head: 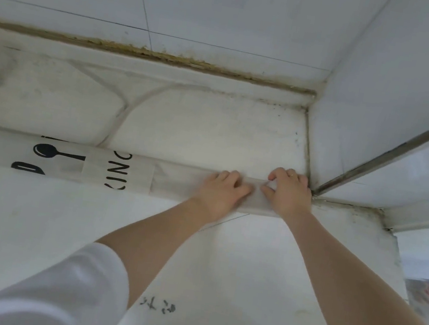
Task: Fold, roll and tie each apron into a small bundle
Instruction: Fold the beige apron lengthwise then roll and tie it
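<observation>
A pale grey apron point(111, 168), folded into a long narrow strip with black print of a spoon and letters, lies across the white counter point(30, 217) from the left edge to the right corner. Both my hands sit on its right end. My left hand point(221, 191) lies on the strip with fingers curled down onto the fabric. My right hand point(289, 191), a ring on one finger, has its fingers curled over the very end of the strip, thumb against the cloth. The fabric under the hands is hidden.
A tiled wall point(204, 6) rises behind the counter, with a grimy seam point(168, 58) along its base. A side wall and a metal-framed pane point(394, 154) close off the right corner. The counter's right edge point(397, 261) drops off. Small black writing point(158, 305) marks the counter.
</observation>
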Available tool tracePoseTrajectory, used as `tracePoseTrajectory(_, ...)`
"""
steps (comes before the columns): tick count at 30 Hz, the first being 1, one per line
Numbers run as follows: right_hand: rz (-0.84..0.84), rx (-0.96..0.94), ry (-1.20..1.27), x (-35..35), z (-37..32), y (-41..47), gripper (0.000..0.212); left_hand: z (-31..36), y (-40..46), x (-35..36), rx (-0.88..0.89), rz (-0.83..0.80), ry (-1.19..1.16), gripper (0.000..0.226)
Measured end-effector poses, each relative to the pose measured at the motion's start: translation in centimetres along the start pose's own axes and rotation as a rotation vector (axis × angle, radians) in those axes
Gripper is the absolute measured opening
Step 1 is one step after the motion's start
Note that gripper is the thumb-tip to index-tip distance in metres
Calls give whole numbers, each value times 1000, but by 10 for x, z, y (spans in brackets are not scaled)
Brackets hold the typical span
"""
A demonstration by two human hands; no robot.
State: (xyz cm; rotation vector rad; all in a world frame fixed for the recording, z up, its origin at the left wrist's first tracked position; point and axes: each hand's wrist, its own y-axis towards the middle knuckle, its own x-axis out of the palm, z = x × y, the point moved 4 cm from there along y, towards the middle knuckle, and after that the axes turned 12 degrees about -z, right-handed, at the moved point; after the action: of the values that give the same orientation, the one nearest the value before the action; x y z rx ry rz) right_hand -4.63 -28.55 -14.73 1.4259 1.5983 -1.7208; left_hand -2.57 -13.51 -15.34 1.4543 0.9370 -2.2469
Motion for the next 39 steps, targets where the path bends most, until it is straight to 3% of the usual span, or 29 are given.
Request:
tracePoseTrajectory(3, -108, 32, -52, -8, 7, 7, 36, 5, 14, 7, -135, -56, -62, 46)
tracePoseTrajectory(8, -250, 46, 32, -14, 16, 6, 36, 5, 16, 5, -165, -87, -10, 60)
tracePoseTrajectory(13, -319, -119, 940, -12, 5, -8, 26, 4, 20, 0, -173, -114, -45, 69)
tracePoseTrajectory(16, -384, -78, 1189, -7, -18, -11, 25, -4, 17, -1, -100, -107, -103, 69)
tracePoseTrajectory(19, -335, 8, 1346, -3, -43, -14, 27, -8, 3, 3, -46, -152, -78, 65)
tracePoseTrajectory(23, -263, -20, 1160, 13, -69, -12, 18, -33, -11, -8, -352, -111, -194, 56)
tracePoseTrajectory(26, -201, -44, 1023, 32, -81, -11, 19, -50, -19, -10, -231, -164, -374, 31)
tracePoseTrajectory(30, -224, -71, 957, 34, -86, -10, 23, -63, -37, -4, -100, -71, -447, 43)
tracePoseTrajectory(33, -180, -228, 472, 27, -86, -10, 34, -62, -44, 7, -14, -53, -481, 35)
tracePoseTrajectory(37, -193, -294, 166, 23, -85, -12, 30, -62, -38, 7, -94, -2, -454, 29)
tracePoseTrajectory(39, -70, -252, 118, 18, -79, -8, 26, -60, -37, 5, -121, 62, -477, 25)
